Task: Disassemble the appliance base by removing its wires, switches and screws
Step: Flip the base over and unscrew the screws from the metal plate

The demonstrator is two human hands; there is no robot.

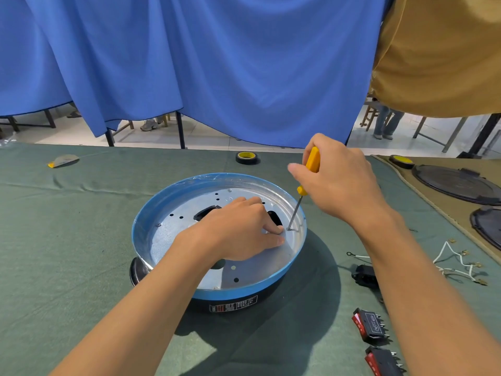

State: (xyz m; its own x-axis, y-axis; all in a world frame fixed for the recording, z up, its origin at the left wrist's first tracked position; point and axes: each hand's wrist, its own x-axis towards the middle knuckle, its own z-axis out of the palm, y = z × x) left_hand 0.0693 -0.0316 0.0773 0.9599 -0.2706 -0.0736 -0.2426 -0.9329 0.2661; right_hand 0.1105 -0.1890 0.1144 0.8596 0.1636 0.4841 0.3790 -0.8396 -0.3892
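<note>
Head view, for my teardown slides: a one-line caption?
Right hand holds yellow screwdriver on a screw in the appliance base; left hand rests inside.

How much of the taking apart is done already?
Done: wires and two switches lie on the cloth beside the base. In hand: the right hand holds the screwdriver with its tip on a screw near the plate's edge, while the left hand rests on the plate. Left: at least two other screws sit in the plate.
</note>
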